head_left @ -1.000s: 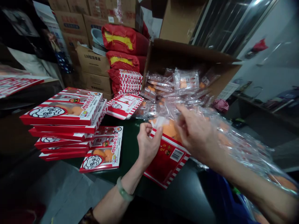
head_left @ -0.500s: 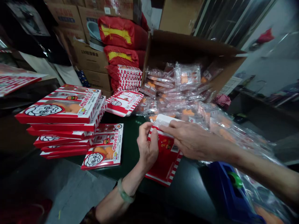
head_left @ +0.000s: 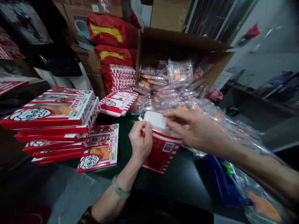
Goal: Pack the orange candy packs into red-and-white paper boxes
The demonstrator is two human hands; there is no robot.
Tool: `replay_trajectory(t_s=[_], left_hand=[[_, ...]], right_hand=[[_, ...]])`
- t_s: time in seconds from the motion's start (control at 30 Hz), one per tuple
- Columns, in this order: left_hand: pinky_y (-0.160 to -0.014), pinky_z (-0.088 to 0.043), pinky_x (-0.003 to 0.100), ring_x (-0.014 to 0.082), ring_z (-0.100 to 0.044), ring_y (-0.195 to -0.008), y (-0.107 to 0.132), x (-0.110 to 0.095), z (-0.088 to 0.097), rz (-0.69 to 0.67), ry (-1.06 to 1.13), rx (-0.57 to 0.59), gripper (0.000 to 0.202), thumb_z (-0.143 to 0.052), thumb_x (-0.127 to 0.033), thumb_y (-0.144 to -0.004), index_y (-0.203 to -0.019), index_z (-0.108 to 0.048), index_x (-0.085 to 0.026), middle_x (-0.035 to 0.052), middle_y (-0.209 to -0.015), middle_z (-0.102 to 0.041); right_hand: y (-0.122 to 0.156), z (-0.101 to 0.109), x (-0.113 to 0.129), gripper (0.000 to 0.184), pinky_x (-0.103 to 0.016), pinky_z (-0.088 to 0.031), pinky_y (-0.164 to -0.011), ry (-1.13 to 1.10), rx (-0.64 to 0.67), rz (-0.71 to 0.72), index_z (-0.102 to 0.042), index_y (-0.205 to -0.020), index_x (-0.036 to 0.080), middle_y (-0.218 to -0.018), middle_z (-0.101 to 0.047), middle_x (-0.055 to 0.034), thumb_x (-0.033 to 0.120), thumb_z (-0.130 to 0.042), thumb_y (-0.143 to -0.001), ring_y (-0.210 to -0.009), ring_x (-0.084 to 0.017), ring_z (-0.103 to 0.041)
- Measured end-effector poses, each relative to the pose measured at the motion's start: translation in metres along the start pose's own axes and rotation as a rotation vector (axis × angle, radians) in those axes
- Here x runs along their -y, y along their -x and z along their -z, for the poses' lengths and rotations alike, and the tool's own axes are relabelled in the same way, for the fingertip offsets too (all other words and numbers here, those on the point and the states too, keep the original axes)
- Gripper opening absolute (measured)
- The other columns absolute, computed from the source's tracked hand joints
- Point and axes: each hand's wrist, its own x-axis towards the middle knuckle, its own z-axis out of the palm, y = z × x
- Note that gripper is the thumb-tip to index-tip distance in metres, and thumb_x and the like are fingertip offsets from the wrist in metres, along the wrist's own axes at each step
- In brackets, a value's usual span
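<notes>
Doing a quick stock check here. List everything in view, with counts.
stack of printed boxes: about six, red and white, left of table
flat printed box: one, red and white, beside the stack
small box pile: several, red and white, behind the table
clear packets: many, orange inside, in a cardboard carton
sacks: two, red and yellow, at the back
tape dispenser: one, blue with green roll, right
held box: one, red and white, white flap, mid-table
left hand: one, pinching the held box, pale green bangle on wrist
right hand: one, fingers at the white flap
</notes>
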Motion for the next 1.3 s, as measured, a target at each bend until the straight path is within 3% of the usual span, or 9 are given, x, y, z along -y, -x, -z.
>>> replay_trajectory(t_s=[0.07, 0.17, 0.33, 0.5, 0.63, 0.83, 1.0, 1.13, 1.3], left_hand=[[-0.066, -0.04, 0.025, 0.0117, -0.051, -0.065, -0.007, 0.002, 0.0, 0.009, -0.023, -0.104, 0.021, -0.051, -0.03, -0.088, -0.072, -0.056, -0.016, -0.0006, -0.068, -0.054], [-0.068, -0.041, 0.025, 0.0122, -0.052, -0.07, -0.011, 0.0, -0.003, -0.006, -0.021, -0.174, 0.022, -0.05, -0.031, -0.089, -0.076, -0.059, -0.017, 0.0003, -0.072, -0.054], [-0.069, -0.041, 0.024, 0.0114, -0.052, -0.071, -0.003, 0.0, -0.011, -0.049, -0.015, -0.103, 0.02, -0.051, -0.025, -0.089, -0.074, -0.061, -0.016, 0.0001, -0.073, -0.051], [-0.07, -0.044, 0.023, 0.0108, -0.053, -0.075, 0.0, 0.006, -0.016, 0.073, 0.116, -0.183, 0.019, -0.059, -0.026, -0.081, -0.098, -0.054, -0.018, 0.0007, -0.084, -0.054], [-0.061, -0.044, 0.02, 0.0075, -0.052, -0.066, -0.004, 0.006, -0.019, 0.255, 0.238, -0.253, 0.049, -0.068, -0.026, -0.072, -0.112, -0.042, -0.019, 0.0019, -0.092, -0.054], [-0.06, -0.044, 0.019, 0.0077, -0.05, -0.064, -0.001, 0.009, -0.015, 0.214, 0.171, -0.194, 0.023, -0.067, -0.031, -0.076, -0.089, -0.054, -0.018, -0.0021, -0.077, -0.052], [-0.071, -0.047, 0.022, 0.0115, -0.057, -0.076, 0.0, 0.013, -0.01, 0.117, 0.137, -0.108, 0.016, -0.059, -0.034, -0.084, -0.088, -0.062, -0.019, 0.0007, -0.084, -0.061], [-0.069, -0.046, 0.022, 0.0111, -0.056, -0.074, -0.002, 0.016, -0.007, 0.051, 0.129, -0.059, 0.018, -0.056, -0.035, -0.087, -0.082, -0.062, -0.018, 0.0003, -0.08, -0.06], [-0.066, -0.047, 0.021, 0.0099, -0.058, -0.07, -0.001, 0.008, -0.01, 0.111, 0.151, -0.08, 0.021, -0.061, -0.038, -0.084, -0.081, -0.06, -0.018, 0.0002, -0.08, -0.063]], right_hand=[[0.016, 0.007, -0.01, 0.014, -0.025, -0.048, -0.066, 0.1, -0.211, 0.049, -0.066, -0.093, 0.016, -0.083, -0.068, -0.003, 0.02, -0.057, -0.082, -0.073, -0.014, -0.062], [0.039, -0.003, -0.032, 0.011, -0.029, -0.049, -0.073, 0.175, -0.294, 0.091, -0.065, -0.092, 0.018, -0.091, -0.065, -0.0049, 0.022, -0.062, -0.082, -0.083, -0.016, -0.061], [0.053, -0.045, -0.06, 0.021, -0.036, -0.051, -0.076, 0.26, -0.58, 0.003, -0.06, -0.105, 0.018, -0.098, -0.058, -0.0095, 0.023, -0.06, -0.084, -0.092, -0.02, -0.057], [0.05, -0.056, -0.064, 0.017, -0.041, -0.048, -0.082, 0.295, -0.672, 0.062, -0.062, -0.101, 0.021, -0.106, -0.049, -0.0099, 0.018, -0.058, -0.084, -0.098, -0.022, -0.052], [0.05, -0.046, -0.065, 0.006, -0.046, -0.043, -0.092, 0.223, -0.57, 0.135, -0.063, -0.081, 0.02, -0.115, -0.047, -0.0096, 0.016, -0.059, -0.084, -0.111, -0.024, -0.048], [0.055, -0.027, -0.07, 0.015, -0.048, -0.038, -0.101, -0.057, -0.132, 0.184, -0.067, -0.094, 0.023, -0.135, -0.043, -0.0105, 0.026, -0.053, -0.09, -0.126, -0.027, -0.042], [0.05, -0.02, -0.064, 0.019, -0.047, -0.043, -0.094, 0.032, -0.003, 0.029, -0.067, -0.084, 0.021, -0.108, -0.057, -0.0101, 0.027, -0.051, -0.09, -0.115, -0.027, -0.05], [0.048, -0.049, -0.063, 0.007, -0.038, -0.049, -0.084, -0.256, -0.368, -0.052, -0.056, -0.091, 0.023, -0.112, -0.055, -0.0078, 0.022, -0.058, -0.085, -0.11, -0.023, -0.054], [0.052, -0.099, -0.052, 0.035, -0.028, -0.052, -0.07, -0.586, -0.919, -0.138, -0.041, -0.102, 0.026, -0.114, -0.052, -0.0082, 0.021, -0.066, -0.078, -0.086, -0.014, -0.06]])
